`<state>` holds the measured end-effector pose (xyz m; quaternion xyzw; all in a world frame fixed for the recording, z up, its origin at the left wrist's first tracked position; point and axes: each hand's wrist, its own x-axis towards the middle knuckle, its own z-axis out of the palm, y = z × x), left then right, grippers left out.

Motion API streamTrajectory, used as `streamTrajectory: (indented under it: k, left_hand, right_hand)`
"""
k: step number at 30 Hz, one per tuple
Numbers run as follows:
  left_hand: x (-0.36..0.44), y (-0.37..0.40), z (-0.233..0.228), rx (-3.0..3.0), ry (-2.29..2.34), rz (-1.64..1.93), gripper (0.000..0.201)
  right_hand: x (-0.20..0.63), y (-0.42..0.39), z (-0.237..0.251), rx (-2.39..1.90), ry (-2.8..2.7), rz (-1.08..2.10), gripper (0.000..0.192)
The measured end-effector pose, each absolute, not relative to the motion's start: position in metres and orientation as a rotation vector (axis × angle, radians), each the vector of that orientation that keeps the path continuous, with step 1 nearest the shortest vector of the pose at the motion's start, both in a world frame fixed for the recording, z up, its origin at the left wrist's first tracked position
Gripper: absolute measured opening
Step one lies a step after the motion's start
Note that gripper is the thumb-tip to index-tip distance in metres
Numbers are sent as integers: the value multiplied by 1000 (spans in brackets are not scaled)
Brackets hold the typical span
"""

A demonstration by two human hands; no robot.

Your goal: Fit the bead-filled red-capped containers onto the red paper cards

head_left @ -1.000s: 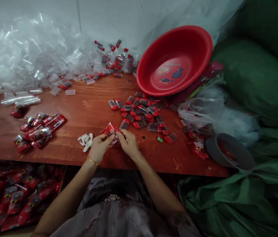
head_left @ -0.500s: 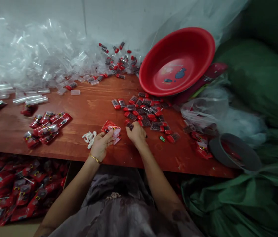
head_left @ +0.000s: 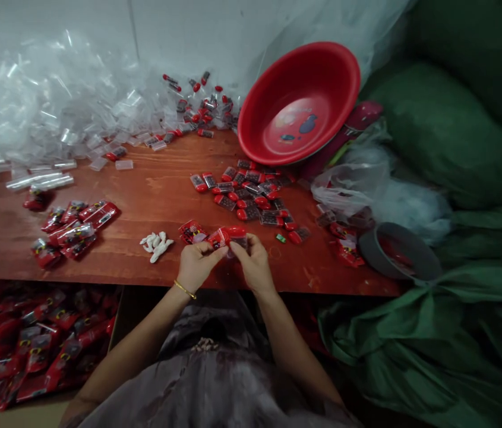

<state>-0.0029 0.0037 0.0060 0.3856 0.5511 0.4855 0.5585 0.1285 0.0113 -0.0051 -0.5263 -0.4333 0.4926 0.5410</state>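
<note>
My left hand (head_left: 198,266), with a gold bracelet at the wrist, pinches a small red printed packet (head_left: 218,238) above the table's front edge. My right hand (head_left: 255,265) grips a small clear tube with a red cap and dark contents (head_left: 238,239). The tube and the packet meet between my fingertips; whether the tube is inside the packet I cannot tell. Another red packet (head_left: 192,232) lies just beyond my left hand, near some white twisted pieces (head_left: 156,245). Beyond my right hand is a pile of red-capped tubes (head_left: 251,189).
Filled red packets (head_left: 75,230) lie at left on the brown table (head_left: 161,190). Clear empty tubes (head_left: 54,113) are heaped at the back. A red basin (head_left: 272,139) leans at the back right, near a grey bowl (head_left: 369,246). Below left, a box holds many red packets (head_left: 32,351).
My right hand has come from the tube pile toward my left, bringing a red-capped tube to the packet. The view has shifted slightly, so the table's contents appear farther left.
</note>
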Motion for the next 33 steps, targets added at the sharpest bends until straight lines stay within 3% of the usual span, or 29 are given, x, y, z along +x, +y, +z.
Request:
streamTrajectory:
  k: [4, 17, 26, 33]
  left_hand:
    - [-5, 4, 4, 1022, 1287, 1192, 25]
    - [-7, 9, 10, 541, 1167, 1129, 42]
    - [-18, 16, 5, 346, 1105, 1066, 41]
    - [-18, 14, 12, 480, 1017, 1078, 41]
  right_hand:
    - [125, 10, -8, -1342, -1122, 996, 27]
    - [128, 11, -11, -1334, -1142, 983, 26]
    - [163, -19, -3, -1095, -1052, 1489, 30]
    - [166, -30, 4, -1206, -1168, 1691, 29]
